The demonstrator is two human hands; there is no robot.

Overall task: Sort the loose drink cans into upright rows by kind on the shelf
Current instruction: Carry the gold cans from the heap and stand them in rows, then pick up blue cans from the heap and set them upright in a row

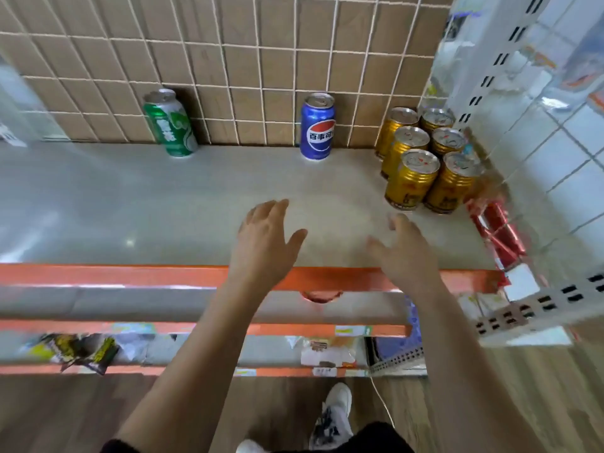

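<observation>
Gold cans: six stood upright in two touching rows at the right end of the shelf.
Blue can: upright, alone against the tiled wall, well apart from the gold rows.
Green can: upright, alone, further left.
Left hand: fingers spread and relaxed, nothing held.
Right hand: likewise released, near the front gold cans.
Step in hand: probably a reach for another can. Each should be gripped round its body and set flat behind its own kind, so neighbours are not knocked.

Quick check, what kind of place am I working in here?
Probably a small shop: shelves edged with orange price strips, snack packets on a lower shelf, and gold cans stood in rows.
</observation>
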